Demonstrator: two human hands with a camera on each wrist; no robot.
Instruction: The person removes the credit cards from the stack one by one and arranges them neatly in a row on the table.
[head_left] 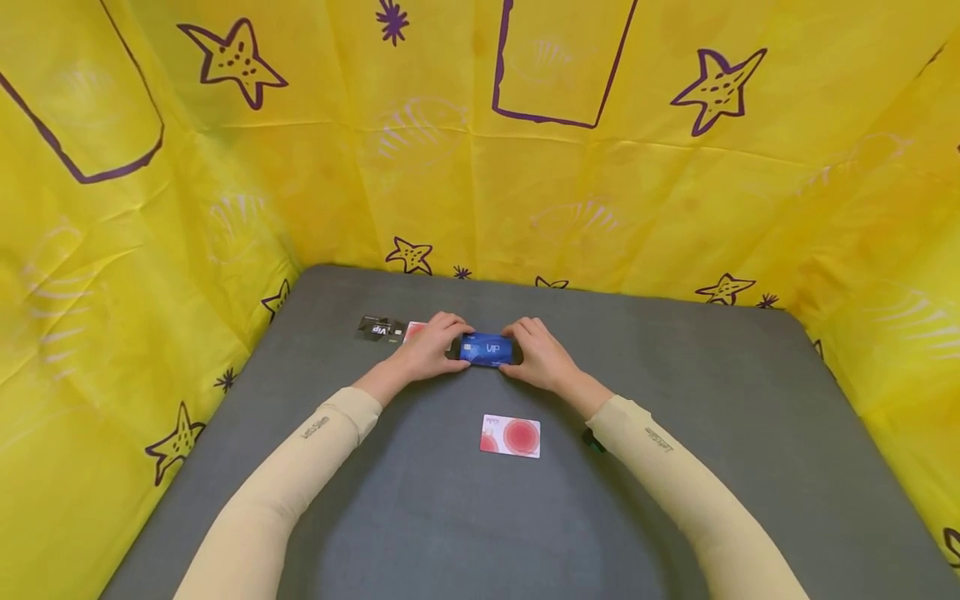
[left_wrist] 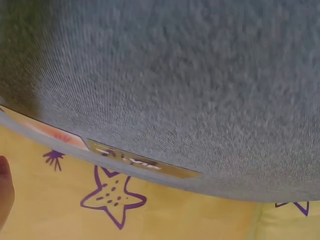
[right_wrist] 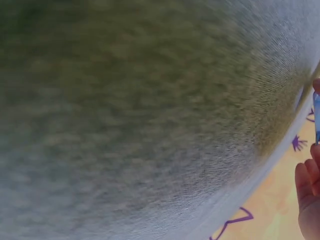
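A blue card (head_left: 486,350) with a chip and "VIP" lettering is held level between both hands, close over the grey table. My left hand (head_left: 435,346) grips its left end, and my right hand (head_left: 542,354) pinches the right end between thumb and fingers. Just left of the left hand lies a white and red card (head_left: 415,331), partly hidden by that hand. Beside it a black VIP card (head_left: 380,328) lies flat. Only a sliver of the blue card (right_wrist: 317,112) shows at the right wrist view's edge, by the fingers.
Nearer to me, another white card with red circles (head_left: 510,436) lies on the grey table (head_left: 420,517). A small dark object (head_left: 593,441) sits partly under the right forearm. Yellow cloth (head_left: 480,192) with starfish drawings rises around the table's back and sides.
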